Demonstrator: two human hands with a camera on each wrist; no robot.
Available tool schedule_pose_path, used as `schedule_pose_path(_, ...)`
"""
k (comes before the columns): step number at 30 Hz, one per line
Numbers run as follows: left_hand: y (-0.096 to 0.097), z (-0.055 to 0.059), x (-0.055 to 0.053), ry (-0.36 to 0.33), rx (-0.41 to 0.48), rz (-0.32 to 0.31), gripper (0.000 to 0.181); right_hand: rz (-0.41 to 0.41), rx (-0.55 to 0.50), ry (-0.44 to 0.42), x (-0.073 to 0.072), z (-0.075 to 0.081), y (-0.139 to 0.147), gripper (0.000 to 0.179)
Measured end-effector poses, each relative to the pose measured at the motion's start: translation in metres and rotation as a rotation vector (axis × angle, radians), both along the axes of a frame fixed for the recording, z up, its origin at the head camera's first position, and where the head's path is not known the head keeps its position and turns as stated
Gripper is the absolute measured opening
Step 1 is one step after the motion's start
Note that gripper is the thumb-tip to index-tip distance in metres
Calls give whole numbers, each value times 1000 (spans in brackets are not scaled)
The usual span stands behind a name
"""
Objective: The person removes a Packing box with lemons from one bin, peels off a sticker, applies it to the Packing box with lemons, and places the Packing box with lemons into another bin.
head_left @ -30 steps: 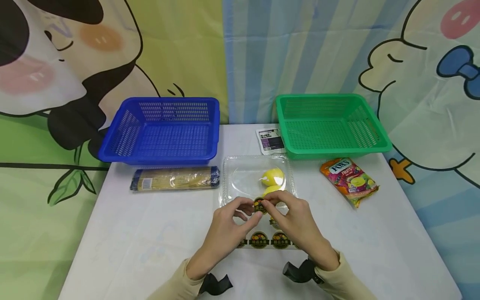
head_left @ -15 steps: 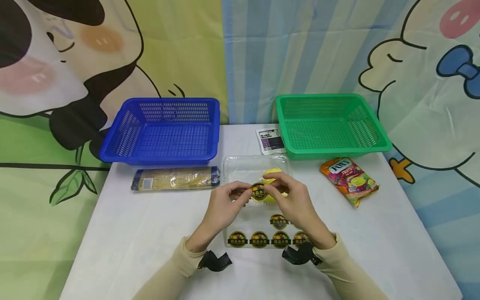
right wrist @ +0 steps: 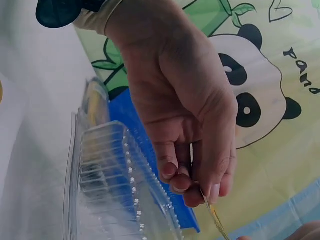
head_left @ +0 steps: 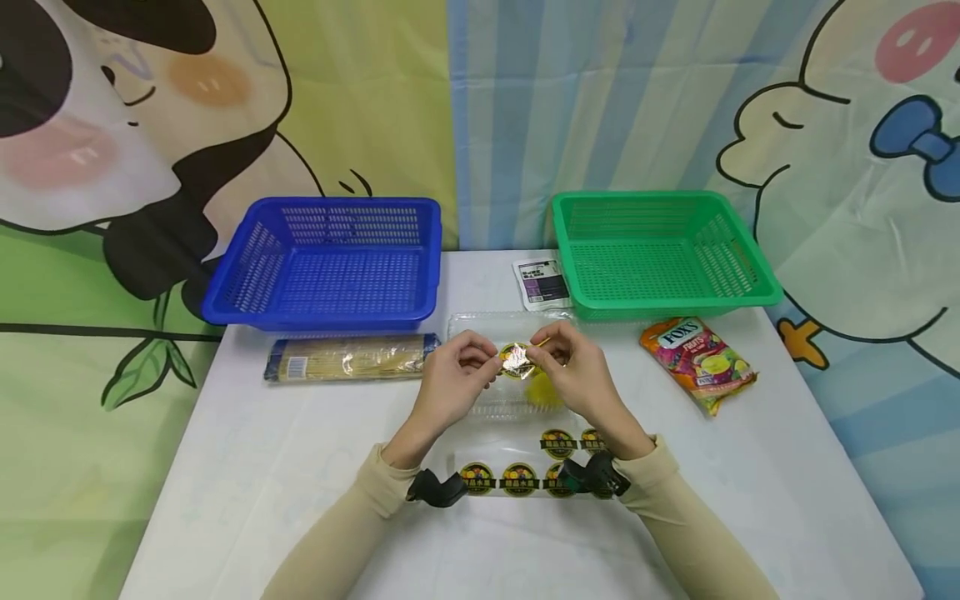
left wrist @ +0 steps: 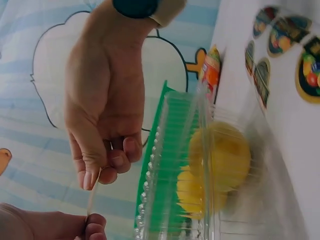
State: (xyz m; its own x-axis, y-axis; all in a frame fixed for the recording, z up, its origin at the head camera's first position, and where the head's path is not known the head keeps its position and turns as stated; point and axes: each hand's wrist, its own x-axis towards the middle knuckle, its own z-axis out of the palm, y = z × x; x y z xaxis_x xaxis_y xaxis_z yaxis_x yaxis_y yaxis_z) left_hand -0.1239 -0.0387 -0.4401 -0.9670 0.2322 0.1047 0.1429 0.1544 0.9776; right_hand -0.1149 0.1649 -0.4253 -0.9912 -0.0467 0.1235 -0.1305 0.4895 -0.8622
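Note:
Between both hands, above the clear plastic box, a round black-and-gold sticker point(head_left: 516, 361) is stretched flat. My left hand point(head_left: 459, 379) pinches its left edge between thumb and forefinger. Its right edge is pinched by my right hand point(head_left: 581, 371); in the right wrist view the sticker point(right wrist: 216, 220) shows edge-on at the fingertips. Under the hands stands the clear plastic box point(head_left: 487, 404), lid shut, with yellow lemon-like fruits point(left wrist: 220, 155) inside. Nearer the person lies a sheet of the same stickers point(head_left: 498, 454), partly covered by the right wrist strap.
A blue basket point(head_left: 322, 321) stands at the back left, a green basket point(head_left: 675, 308) at the back right. A noodle pack point(head_left: 352, 358) lies left of the box, a candy bag point(head_left: 699, 364) to the right. A small white-and-purple packet point(head_left: 543, 283) lies beside the green basket.
Both hands have moved forward from over the sticker sheet to over the box, carrying the sticker. They have spread slightly apart, and the sticker now faces up more fully, glinting.

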Motion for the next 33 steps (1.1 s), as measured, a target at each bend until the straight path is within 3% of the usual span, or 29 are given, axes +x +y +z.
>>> schedule_pose_path(7, 6, -9, -14, 50, -84, 15, 5, -29, 42, 1, -10, -7, 1, 13)
schedule_pose_path(15, 11, -13, -20, 101, -216, 32, 4, -34, 125, 60, -15, -17, -1, 12)
schedule_pose_path(23, 16, -8, -24, 183, -407, 21, 3, -53, 190, 101, -17, -22, -2, 12)
schedule_pose_path(33, 19, -3, -29, 199, -477, -37, 6, -71, 238, 164, -18, -27, -7, 13)
